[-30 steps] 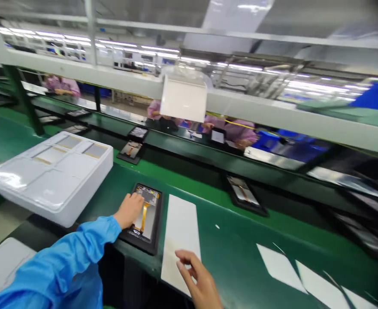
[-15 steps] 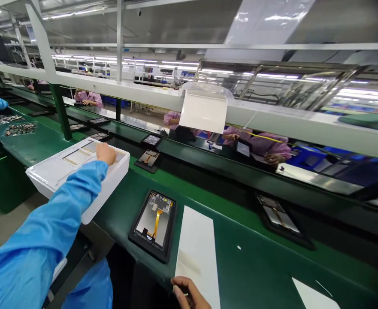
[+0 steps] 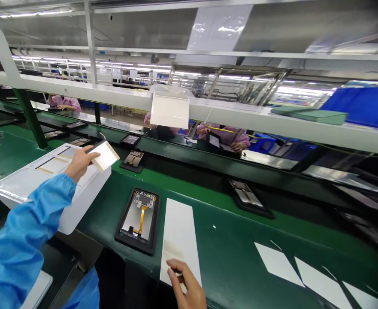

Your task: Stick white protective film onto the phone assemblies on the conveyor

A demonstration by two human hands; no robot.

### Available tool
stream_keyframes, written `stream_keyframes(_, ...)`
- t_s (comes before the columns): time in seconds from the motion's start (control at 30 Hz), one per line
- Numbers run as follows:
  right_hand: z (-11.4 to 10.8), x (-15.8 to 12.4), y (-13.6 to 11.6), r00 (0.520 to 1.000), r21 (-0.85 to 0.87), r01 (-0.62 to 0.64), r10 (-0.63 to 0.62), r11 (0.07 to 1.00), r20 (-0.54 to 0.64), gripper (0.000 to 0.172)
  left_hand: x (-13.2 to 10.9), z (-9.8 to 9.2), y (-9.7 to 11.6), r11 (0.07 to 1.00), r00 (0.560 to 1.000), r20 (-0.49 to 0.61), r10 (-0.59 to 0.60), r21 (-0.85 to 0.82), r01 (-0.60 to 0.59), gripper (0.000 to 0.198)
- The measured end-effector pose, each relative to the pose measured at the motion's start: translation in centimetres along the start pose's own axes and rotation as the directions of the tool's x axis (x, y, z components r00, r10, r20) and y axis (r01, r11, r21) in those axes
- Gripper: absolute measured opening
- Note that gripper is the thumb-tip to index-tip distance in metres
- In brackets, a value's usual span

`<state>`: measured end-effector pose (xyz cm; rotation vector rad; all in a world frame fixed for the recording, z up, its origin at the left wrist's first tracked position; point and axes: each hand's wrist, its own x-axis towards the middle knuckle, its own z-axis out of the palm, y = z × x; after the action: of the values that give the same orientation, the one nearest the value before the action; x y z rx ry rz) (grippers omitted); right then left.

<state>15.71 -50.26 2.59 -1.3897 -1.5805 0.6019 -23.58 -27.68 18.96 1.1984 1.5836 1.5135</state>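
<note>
My left hand [image 3: 79, 163] grips a flat white battery [image 3: 106, 155] with tan edges and a thin wire sticking up. It is raised over the right end of a white foam box [image 3: 18, 182], where similar flat pieces lie in slots. On the bench, right of the box, rests an opened tablet [image 3: 139, 221] with its circuit board and orange ribbon cable showing. Beside the tablet lies a long white sheet [image 3: 180, 231]. My right hand [image 3: 187, 283] hovers at that sheet's near end, fingers loosely curled, thumb and forefinger slightly apart, nothing visible between them.
Other opened tablets [image 3: 249, 197] lie on the dark line [image 3: 189, 184] behind the green bench [image 3: 227, 262]. White cards [image 3: 279, 262] with thin strips are at right. A white rail [image 3: 124, 96] crosses above. Across the line, people in pink sleeves [image 3: 240, 139] are at work.
My left hand has come up out of the foam box with the battery in it. The view has swung right, so the bench items appear further left and more white cards show.
</note>
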Motion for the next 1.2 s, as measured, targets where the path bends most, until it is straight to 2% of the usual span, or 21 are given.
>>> stream_keyframes(0.07, 0.2, 0.9, -1.8, 0.987, -0.017, 0.156, -0.156, 0.988, -0.047, 0.021, -5.4, 2.2, -1.2, 0.941, 0.988, 0.113, -0.101, -0.312, 0.132, 0.049)
stream_keyframes(0.1, 0.4, 1.3, -2.6, 0.97, -0.037, 0.234, -0.236, 0.972, -0.066, 0.018, -8.3, 3.5, -2.1, 0.893, 0.961, 0.196, -0.193, -0.372, 0.255, 0.043)
stream_keyframes(0.17, 0.7, 2.0, -3.8, 0.93, -0.106, 0.352, -0.36, 0.93, -0.068, 0.024, -13.9, 6.1, -4.2, 0.77, 0.863, 0.318, -0.393, -0.4, 0.497, 0.029)
stream_keyframes(0.2, 0.9, 2.3, -4.1, 0.915, -0.147, 0.391, -0.401, 0.909, -0.041, 0.028, -16.2, 7.3, -5.3, 0.71, 0.807, 0.377, -0.454, -0.394, 0.583, 0.026)
stream_keyframes(0.27, 1.0, 2.5, -4.0, 0.898, -0.208, 0.437, -0.437, 0.875, 0.046, 0.032, -19.8, 9.2, -7.1, 0.634, 0.728, 0.432, -0.533, -0.367, 0.681, 0.021)
stream_keyframes(0.33, 0.8, 2.3, -3.4, 0.885, -0.227, 0.466, -0.448, 0.855, 0.128, 0.032, -21.9, 10.4, -8.4, 0.605, 0.693, 0.434, -0.576, -0.343, 0.718, 0.016)
stream_keyframes(0.4, 0.4, 1.7, -2.7, 0.864, -0.238, 0.502, -0.468, 0.832, 0.186, 0.032, -22.9, 11.2, -9.0, 0.564, 0.655, 0.453, -0.605, -0.337, 0.754, 0.014)
stream_keyframes(0.53, -0.5, 0.7, -2.2, 0.824, -0.374, 0.565, -0.48, 0.735, 0.301, 0.028, -23.6, 11.8, -9.0, 0.476, 0.564, 0.609, -0.558, -0.322, 0.818, 0.018)
stream_keyframes(0.67, -0.6, 0.1, -2.5, 0.778, -0.538, 0.628, -0.462, 0.562, 0.426, 0.025, -24.0, 12.0, -8.1, 0.536, 0.555, 0.715, -0.424, -0.297, 0.791, 0.03)
stream_keyframes(0.77, -0.3, -0.3, -2.3, 0.749, -0.554, 0.663, -0.467, 0.503, 0.471, 0.026, -24.1, 11.8, -7.4, 0.583, 0.501, 0.799, -0.334, -0.242, 0.775, 0.048)
stream_keyframes(0.83, -0.8, -0.2, -1.8, 0.776, -0.528, 0.631, -0.472, 0.568, 0.419, 0.021, -24.2, 11.4, -7.1, 0.621, 0.441, 0.85, -0.288, -0.184, 0.762, 0.053)
stream_keyframes(0.87, -1.3, 0.1, -1.3, 0.821, -0.514, 0.571, -0.455, 0.64, 0.345, 0.019, -24.2, 11.1, -7.0, 0.631, 0.403, 0.874, -0.273, -0.153, 0.761, 0.054)
stream_keyframes(0.93, -2.9, 0.9, -0.4, 0.934, -0.476, 0.343, -0.348, 0.81, 0.08, 0.014, -24.2, 10.6, -7.2, 0.617, 0.322, 0.905, -0.279, -0.088, 0.782, 0.054)
stream_keyframes(0.97, -3.9, 1.3, 0.1, 0.961, -0.445, 0.193, -0.26, 0.874, -0.092, 0.013, -24.3, 10.4, -7.3, 0.593, 0.288, 0.913, -0.29, -0.064, 0.802, 0.053)
stream_keyframes(1.0, -4.7, 1.7, 0.5, 0.951, -0.406, 0.05, -0.168, 0.913, -0.259, 0.011, -24.3, 10.4, -7.5, 0.559, 0.263, 0.917, -0.3, -0.055, 0.827, 0.052)
stream_keyframes(1.03, -5.3, 2.0, 0.8, 0.915, -0.366, -0.057, -0.097, 0.929, -0.391, 0.009, -24.4, 10.4, -7.7, 0.516, 0.247, 0.92, -0.304, -0.059, 0.855, 0.051)
stream_keyframes(1.07, -5.7, 2.0, 0.8, 0.883, -0.339, -0.113, -0.062, 0.934, -0.465, 0.007, -24.4, 10.6, -7.9, 0.468, 0.24, 0.923, -0.302, -0.076, 0.88, 0.049)
stream_keyframes(1.1, -5.6, 1.9, 0.6, 0.878, -0.331, -0.113, -0.062, 0.937, -0.475, 0.006, -24.5, 11.0, -8.1, 0.418, 0.239, 0.925, -0.296, -0.1, 0.903, 0.048)
stream_keyframes(1.13, -5.2, 1.6, 0.1, 0.903, -0.336, -0.06, -0.092, 0.94, -0.419, 0.008, -24.5, 11.4, -8.3, 0.37, 0.248, 0.923, -0.293, -0.129, 0.92, 0.046)
stream_keyframes(1.2, -3.6, 0.6, -1.4, 0.963, -0.326, 0.154, -0.215, 0.933, -0.161, 0.017, -24.6, 12.3, -8.6, 0.299, 0.279, 0.912, -0.302, -0.187, 0.936, 0.044)
